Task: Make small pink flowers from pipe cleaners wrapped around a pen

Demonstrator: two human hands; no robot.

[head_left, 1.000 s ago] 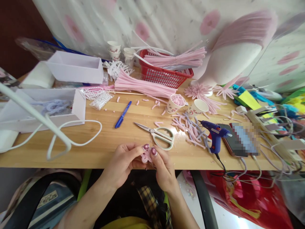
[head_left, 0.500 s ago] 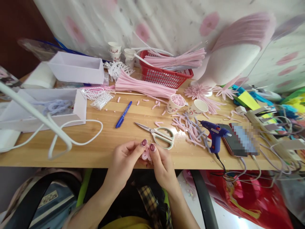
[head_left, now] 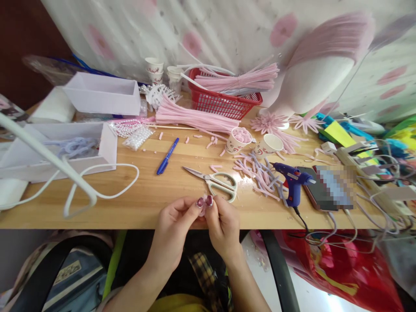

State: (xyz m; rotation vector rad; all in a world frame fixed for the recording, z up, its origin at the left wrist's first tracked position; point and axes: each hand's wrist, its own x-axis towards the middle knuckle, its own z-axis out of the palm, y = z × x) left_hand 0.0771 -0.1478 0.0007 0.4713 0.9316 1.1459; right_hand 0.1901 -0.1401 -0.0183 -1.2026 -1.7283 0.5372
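Between my two thumbs is a small pink looped pipe-cleaner piece point(head_left: 203, 211), mostly covered by my fingers. My left hand point(head_left: 175, 221) pinches it from the left, and my right hand point(head_left: 222, 221) pinches it from the right, with the thumb tips nearly touching. Both hands are at the table's front edge. Just beyond them lie scissors point(head_left: 222, 185) with pale green handles, blades pointing left. To the right is a loose pile of short pink and lilac pipe-cleaner pieces point(head_left: 260, 173).
A blue glue gun point(head_left: 294, 182) lies by two phones point(head_left: 320, 190) with cables. Paper cups point(head_left: 238, 142), a pink pipe-cleaner bundle point(head_left: 195, 119) and a red basket point(head_left: 224, 102) stand farther back. A blue pen point(head_left: 167, 157) and white boxes point(head_left: 108, 145) are at left.
My thumbs have come closer together over the pink piece, which now shows less than before. The things on the table have stayed in place.
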